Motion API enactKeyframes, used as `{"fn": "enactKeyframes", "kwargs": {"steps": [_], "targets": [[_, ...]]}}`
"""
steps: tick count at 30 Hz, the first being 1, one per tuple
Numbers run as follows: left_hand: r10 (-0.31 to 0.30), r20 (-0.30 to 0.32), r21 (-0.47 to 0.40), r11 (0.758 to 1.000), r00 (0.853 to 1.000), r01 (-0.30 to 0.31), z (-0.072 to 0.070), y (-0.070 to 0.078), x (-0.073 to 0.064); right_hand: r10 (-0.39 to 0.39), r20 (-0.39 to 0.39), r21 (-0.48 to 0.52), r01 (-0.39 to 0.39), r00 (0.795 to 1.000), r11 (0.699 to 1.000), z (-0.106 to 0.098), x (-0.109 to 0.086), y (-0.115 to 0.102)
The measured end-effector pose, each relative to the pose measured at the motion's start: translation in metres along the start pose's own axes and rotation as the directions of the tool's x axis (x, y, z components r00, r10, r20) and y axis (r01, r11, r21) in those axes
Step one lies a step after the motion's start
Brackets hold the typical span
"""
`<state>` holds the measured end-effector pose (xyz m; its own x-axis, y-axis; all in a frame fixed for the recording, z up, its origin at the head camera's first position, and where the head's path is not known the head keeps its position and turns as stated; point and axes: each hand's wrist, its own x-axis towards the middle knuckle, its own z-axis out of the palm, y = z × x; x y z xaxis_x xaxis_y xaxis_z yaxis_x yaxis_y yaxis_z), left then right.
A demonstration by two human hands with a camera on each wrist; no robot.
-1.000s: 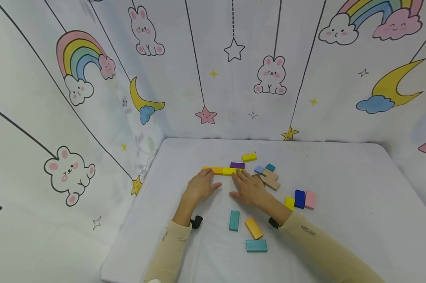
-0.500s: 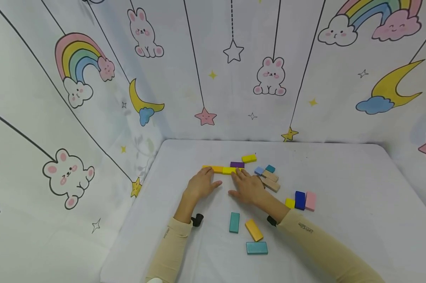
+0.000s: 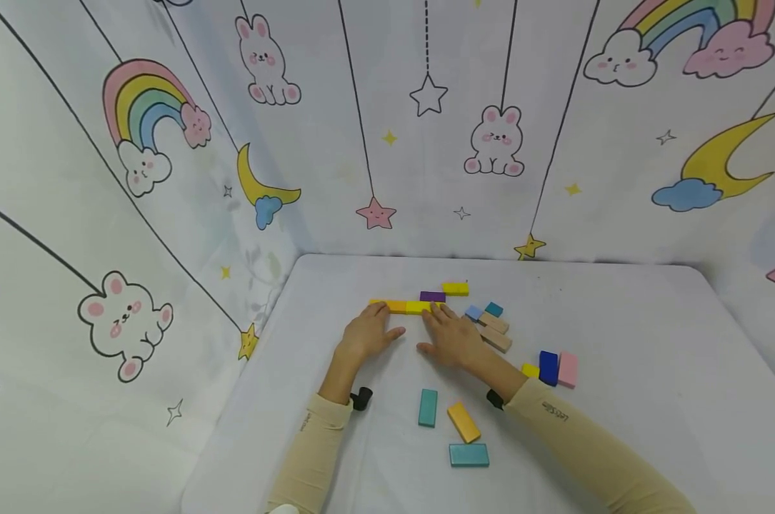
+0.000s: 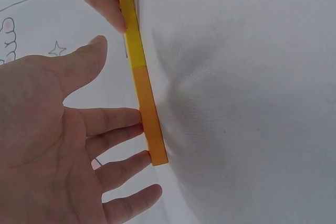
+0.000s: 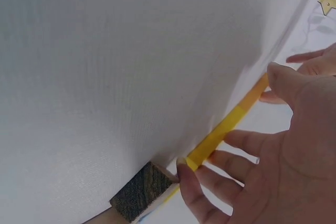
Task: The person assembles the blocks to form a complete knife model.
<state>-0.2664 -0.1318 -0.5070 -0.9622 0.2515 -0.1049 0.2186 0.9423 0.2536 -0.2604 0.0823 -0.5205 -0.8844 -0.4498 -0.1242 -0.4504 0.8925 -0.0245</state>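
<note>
An orange block (image 3: 396,307) and a yellow block (image 3: 418,308) lie end to end in a straight row on the white table. My left hand (image 3: 363,335) touches the orange block with outstretched fingertips, thumb spread away. On the yellow block rest the fingers of my right hand (image 3: 451,338), one fingertip at its outer end in the right wrist view. Behind the row a purple block (image 3: 433,296) lies close against it, and another yellow block (image 3: 455,289) sits just past that. A dark-faced block (image 5: 144,192) stands beside the row's right end.
Right of my right hand lie wooden blocks (image 3: 495,338), a light blue block (image 3: 473,313) and a teal block (image 3: 493,309). Further right are a dark blue block (image 3: 548,368) and a pink block (image 3: 568,370). Nearer me lie two teal blocks (image 3: 468,455) and an orange-yellow block (image 3: 463,422).
Both hands have slid the orange and yellow row slightly away from me, and the purple block has shifted back with it. The rear yellow block has turned a little straighter.
</note>
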Motion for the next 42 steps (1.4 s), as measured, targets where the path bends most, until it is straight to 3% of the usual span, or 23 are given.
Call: {"fn": "enactKeyframes", "kwargs": {"steps": [12, 28, 35, 42], "targets": [[0.002, -0.031, 0.055, 0.998, 1.000, -0.001, 0.001, 0.002, 0.003, -0.032, -0.031, 0.074, 0.034, 0.999, 0.997, -0.002, 0.003, 0.006], [-0.014, -0.029, 0.039, 0.999, 0.999, 0.015, -0.002, 0.008, 0.005, -0.036, -0.018, 0.142, 0.038, 0.999, 0.989, -0.007, 0.006, 0.013], [0.026, -0.029, 0.070, 0.997, 0.999, -0.024, 0.005, 0.015, 0.009, -0.027, -0.098, 0.189, 0.045, 0.995, 0.981, -0.008, 0.012, 0.019], [0.050, -0.005, 0.057, 0.997, 0.999, -0.049, 0.009, 0.022, 0.012, -0.054, -0.073, 0.204, 0.067, 0.996, 0.977, -0.002, 0.022, 0.035]]}}
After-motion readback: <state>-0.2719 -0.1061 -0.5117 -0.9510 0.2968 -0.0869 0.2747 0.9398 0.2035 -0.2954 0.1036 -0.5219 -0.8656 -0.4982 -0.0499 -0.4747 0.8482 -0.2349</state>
